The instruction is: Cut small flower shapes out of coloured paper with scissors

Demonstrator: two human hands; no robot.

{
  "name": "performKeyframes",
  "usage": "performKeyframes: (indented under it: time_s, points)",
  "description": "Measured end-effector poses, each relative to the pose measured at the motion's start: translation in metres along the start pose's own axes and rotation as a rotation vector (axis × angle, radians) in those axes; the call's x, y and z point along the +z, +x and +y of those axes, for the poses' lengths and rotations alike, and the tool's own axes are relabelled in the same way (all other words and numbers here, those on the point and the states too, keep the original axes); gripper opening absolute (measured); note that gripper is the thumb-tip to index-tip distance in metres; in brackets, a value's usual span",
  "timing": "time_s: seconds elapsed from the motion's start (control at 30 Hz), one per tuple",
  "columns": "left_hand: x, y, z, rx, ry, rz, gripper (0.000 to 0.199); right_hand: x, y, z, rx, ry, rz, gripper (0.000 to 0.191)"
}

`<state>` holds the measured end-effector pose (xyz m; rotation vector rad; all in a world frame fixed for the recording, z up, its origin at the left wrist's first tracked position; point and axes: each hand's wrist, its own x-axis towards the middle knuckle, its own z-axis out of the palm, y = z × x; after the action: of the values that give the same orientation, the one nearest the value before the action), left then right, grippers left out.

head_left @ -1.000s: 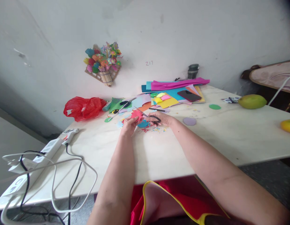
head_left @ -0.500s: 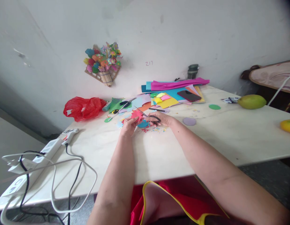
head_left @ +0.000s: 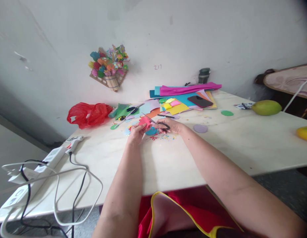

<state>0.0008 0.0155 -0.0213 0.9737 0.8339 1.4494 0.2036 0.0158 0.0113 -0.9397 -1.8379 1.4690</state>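
Note:
Between finger and thumb, my left hand (head_left: pixel 136 133) holds a red paper flower (head_left: pixel 145 122) with a scalloped edge. My right hand (head_left: pixel 169 126) has its fingers through the dark handles of a pair of scissors (head_left: pixel 164 125), whose blades point up and left beside the flower. Whether the blades touch the paper is too small to tell. Under the hands lie a blue paper disc (head_left: pixel 152 131), red scraps (head_left: pixel 153 137) and tiny coloured bits (head_left: pixel 170 137).
Coloured sheets (head_left: pixel 188 99) bear a phone (head_left: pixel 200 101) at the back. A second pair of scissors (head_left: pixel 132 109) and a red bag (head_left: pixel 89 114) lie left. Mangoes (head_left: pixel 266 107) sit right; a power strip (head_left: pixel 48 162) with cables is front left.

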Motion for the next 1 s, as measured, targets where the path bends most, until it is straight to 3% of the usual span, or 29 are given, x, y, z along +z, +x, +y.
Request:
performKeyframes:
  time_s: [1.0]
  points:
    - [-0.0023, 0.0027, -0.0009, 0.021, -0.009, 0.020, 0.022, -0.0025, 0.0045, 0.0060, -0.027, 0.005, -0.029, 0.031]
